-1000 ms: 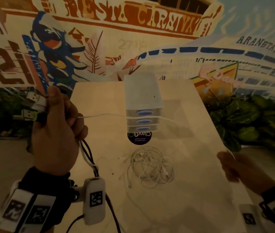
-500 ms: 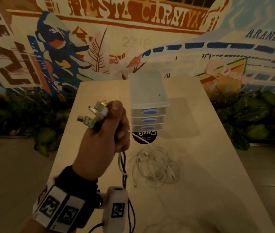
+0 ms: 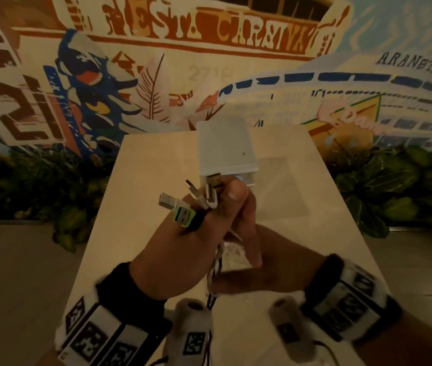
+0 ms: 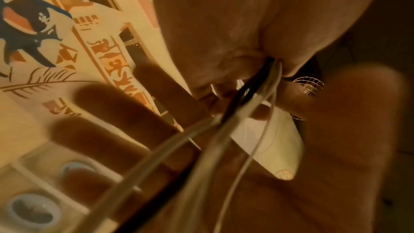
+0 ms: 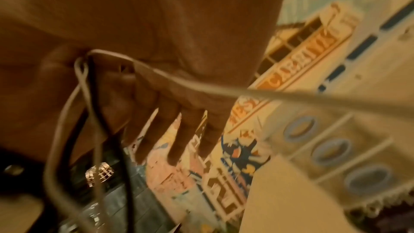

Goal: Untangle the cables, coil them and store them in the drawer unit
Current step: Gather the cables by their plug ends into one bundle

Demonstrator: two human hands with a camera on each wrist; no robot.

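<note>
My left hand is raised over the table and grips a bundle of cables just below their USB plugs, which fan out above my fist. White and black strands hang down from the fist. My right hand lies just under the left, blurred. Its fingers are straight against the hanging strands, and one white strand crosses them. The white drawer unit stands behind my hands with its three blue-handled drawers closed. The white tangle on the table is mostly hidden by my hands.
The pale table runs away from me to a painted mural wall. Green plants line the floor on both sides. Wrist cameras with marker bands sit at the bottom of the head view.
My left hand has carried the plug bundle right, in front of the drawer unit. My right hand, out of view half a second ago, has come in under the left hand against the hanging cables.
</note>
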